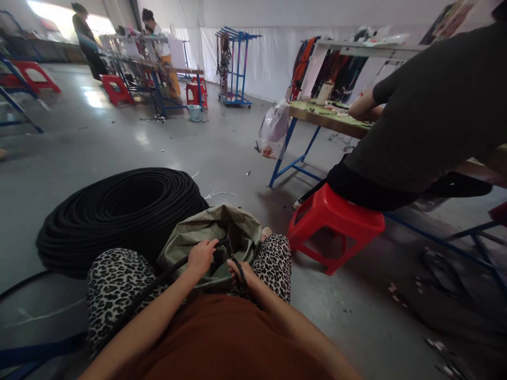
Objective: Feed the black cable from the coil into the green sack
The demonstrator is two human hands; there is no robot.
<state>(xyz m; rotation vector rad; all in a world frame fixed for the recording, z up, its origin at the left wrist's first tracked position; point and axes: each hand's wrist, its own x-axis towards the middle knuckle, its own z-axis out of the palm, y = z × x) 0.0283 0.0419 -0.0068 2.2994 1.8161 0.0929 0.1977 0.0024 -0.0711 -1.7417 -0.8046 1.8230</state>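
My left hand (pixel 202 257) is closed around a thick black cord (pixel 171 270), whose end sticks out past my fingers over an open olive-green sack (pixel 190 232). The cord runs back along my left forearm. My right hand (pixel 246 275) grips black-handled scissors (pixel 238 270) with the blades up near the cord's end; whether they touch it I cannot tell. Between my knees stands the sack, its rim folded outward and its inside mostly dark. Close on its left lies a big coil of black cord (pixel 79 221) on the floor.
A person in a dark shirt (pixel 431 105) sits on a red stool (pixel 336 221) to my right, at a work table (pixel 295 110) with blue legs. A plastic bag (pixel 274 129) hangs from its corner. Farther back are a blue rack (pixel 237 68) and two people by another table.
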